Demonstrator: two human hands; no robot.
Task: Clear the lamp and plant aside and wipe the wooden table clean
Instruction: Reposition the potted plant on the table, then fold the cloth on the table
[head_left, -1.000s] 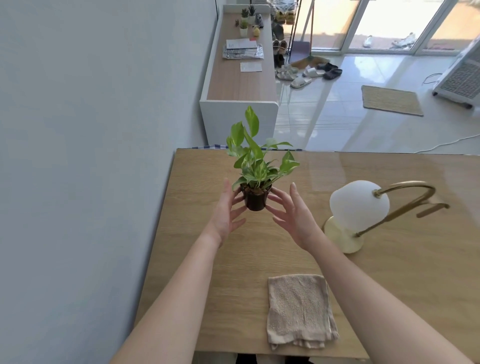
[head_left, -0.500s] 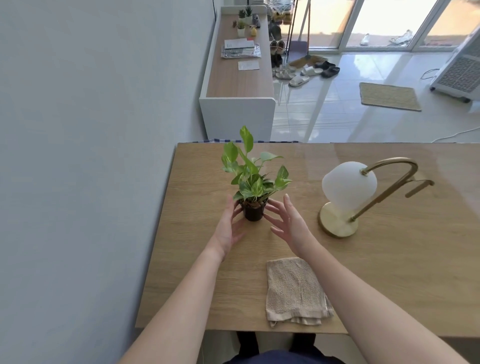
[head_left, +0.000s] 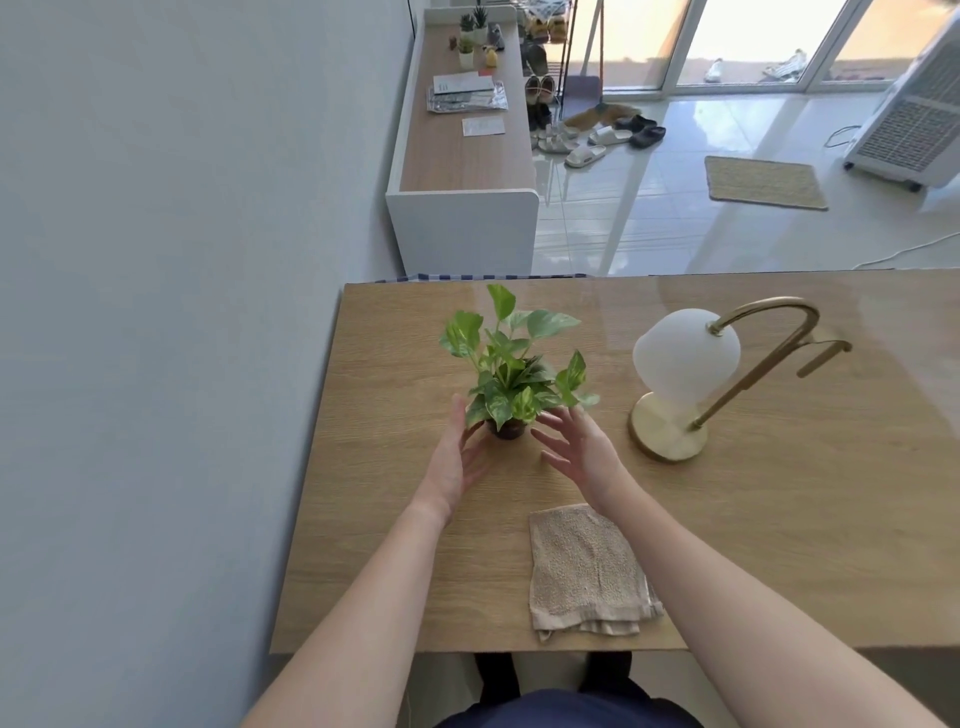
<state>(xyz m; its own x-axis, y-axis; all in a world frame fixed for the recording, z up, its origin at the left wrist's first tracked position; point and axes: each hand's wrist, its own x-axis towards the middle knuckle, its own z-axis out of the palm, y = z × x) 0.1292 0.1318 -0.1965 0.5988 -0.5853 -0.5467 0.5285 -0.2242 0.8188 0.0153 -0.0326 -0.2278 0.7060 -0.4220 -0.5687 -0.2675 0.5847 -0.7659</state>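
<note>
Beige cloth (head_left: 587, 569) near plant (head_left: 511, 364), brass lamp (head_left: 685, 358) beside

Surroundings, placed from your grip. Left of it: a plain pale wall (head_left: 182, 260). Straight beyond it, past a blue-checked fabric edge (head_left: 483, 277): a white sideboard (head_left: 462, 228) with a wooden top, bearing papers (head_left: 465, 93), a single slip (head_left: 483, 126) nearer you, and small potted succulents (head_left: 472, 23) at the far end. Beyond and to the right: glossy white floor tiles (head_left: 649, 223), with sandals and shoes (head_left: 597, 137) scattered beside the sideboard, a woven mat (head_left: 763, 182), a white cable (head_left: 904, 254), and a white louvred appliance (head_left: 914, 130) on castors at the far right. Farthest off: sunlit glass doors (head_left: 753, 36).
</note>
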